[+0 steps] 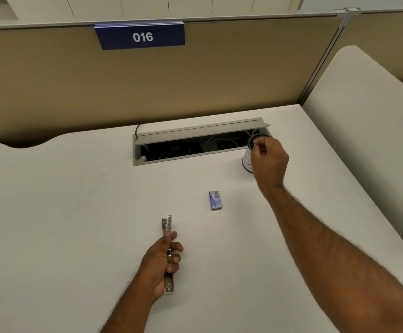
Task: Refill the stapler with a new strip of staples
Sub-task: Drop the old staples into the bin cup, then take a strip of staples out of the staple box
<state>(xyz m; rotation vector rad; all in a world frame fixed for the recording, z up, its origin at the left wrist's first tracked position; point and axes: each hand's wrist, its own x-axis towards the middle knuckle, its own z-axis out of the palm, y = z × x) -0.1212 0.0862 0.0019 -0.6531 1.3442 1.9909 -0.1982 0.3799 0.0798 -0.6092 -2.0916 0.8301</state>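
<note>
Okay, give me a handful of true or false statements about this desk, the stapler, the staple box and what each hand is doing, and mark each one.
1. The left hand holds the long silver metal stapler. True.
2. The small blue staple box is in the right hand. False: it lies on the white desk, apart from both hands.
3. The right hand is at the top of a white cylindrical cup with a dark rim. True.
4. The grey lid of the desk's cable compartment is shut flat. False: it is raised, with cables visible inside.
5. The blue sign on the partition reads 016. True.
</note>
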